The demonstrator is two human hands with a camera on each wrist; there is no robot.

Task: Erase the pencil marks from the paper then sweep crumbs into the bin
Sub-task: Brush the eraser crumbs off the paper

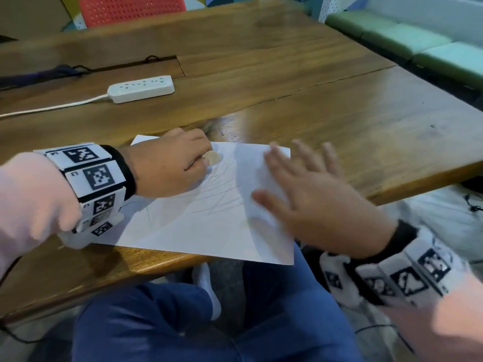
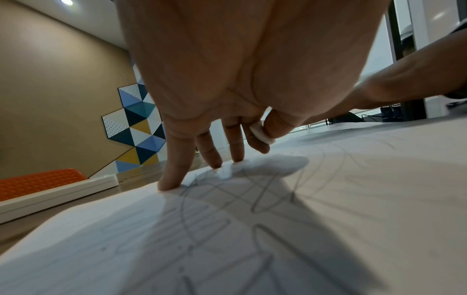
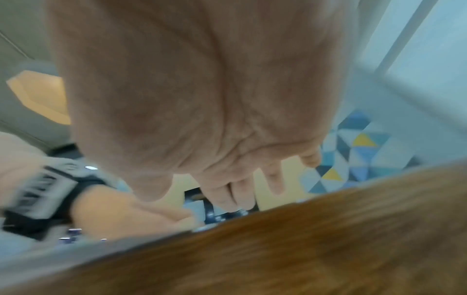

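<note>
The left hand (image 1: 167, 163) pinches the eraser (image 2: 262, 133) between thumb and index, tip over the pencil marks (image 1: 222, 194); the right hand (image 1: 308, 202), fingers spread wide, blurred, is over the paper (image 1: 198, 231), likely to steady it.

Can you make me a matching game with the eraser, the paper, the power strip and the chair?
Things:
1. eraser
2. paper
3. power strip
4. chair

Matches:
A. red, behind the table
B. white, lying on bare wood, far from the hands
C. pinched in the left hand
D. covered in pencil scribbles

Pairs: 1-C, 2-D, 3-B, 4-A
</note>
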